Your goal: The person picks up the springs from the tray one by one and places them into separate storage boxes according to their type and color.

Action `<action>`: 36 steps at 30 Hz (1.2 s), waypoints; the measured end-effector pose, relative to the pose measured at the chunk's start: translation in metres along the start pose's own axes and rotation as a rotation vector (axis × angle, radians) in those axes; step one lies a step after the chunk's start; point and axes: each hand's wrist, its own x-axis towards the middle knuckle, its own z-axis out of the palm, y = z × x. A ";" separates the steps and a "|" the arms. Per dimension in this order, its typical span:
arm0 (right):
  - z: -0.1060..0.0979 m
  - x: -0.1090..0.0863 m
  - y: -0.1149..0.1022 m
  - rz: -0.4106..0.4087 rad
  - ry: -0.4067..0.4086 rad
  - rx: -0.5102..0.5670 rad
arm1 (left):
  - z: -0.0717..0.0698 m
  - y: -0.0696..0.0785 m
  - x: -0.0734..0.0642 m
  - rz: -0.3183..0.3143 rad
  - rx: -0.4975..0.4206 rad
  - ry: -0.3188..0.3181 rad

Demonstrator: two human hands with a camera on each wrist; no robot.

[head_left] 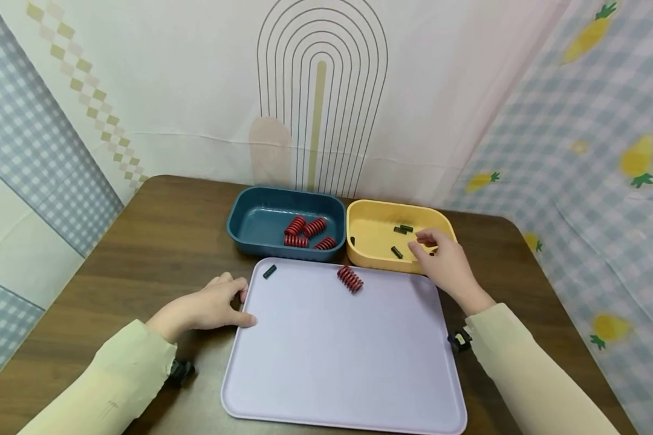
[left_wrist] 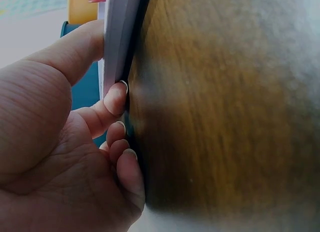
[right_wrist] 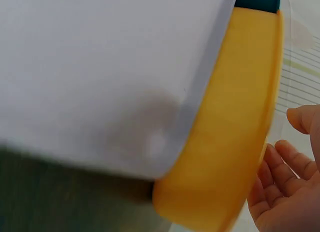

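My left hand (head_left: 212, 305) grips the left rim of a lavender tray (head_left: 326, 350). Its thumb lies over the rim and a bent index finger meets the outer side, as the left wrist view (left_wrist: 50, 122) shows. Over the right end of a yellow bin (head_left: 370, 261) hovers my right hand (head_left: 446, 263), fingers loosely bent, with nothing seen between them. Small dark green springs (head_left: 396, 252) lie in that bin, one partly hidden by the hand. On the tray rest a red coil spring (head_left: 350, 279) near the back edge and a small dark green spring (head_left: 269, 272) at the back left.
A dark blue bin (head_left: 256, 220) with several red springs (head_left: 314, 227) stands left of the yellow one, both against the tray's back edge. The brown wooden table (head_left: 158, 229) extends on both sides. A patterned cloth (head_left: 196, 78) hangs behind.
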 end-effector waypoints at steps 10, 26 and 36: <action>-0.034 -0.037 0.007 -0.021 0.064 0.077 | -0.002 0.006 -0.002 0.015 0.014 -0.005; -0.022 -0.064 0.057 0.359 -0.395 0.266 | 0.000 -0.003 -0.001 0.021 0.014 -0.016; -0.016 -0.057 0.061 0.406 -0.427 0.209 | 0.007 0.077 0.002 0.028 0.371 0.146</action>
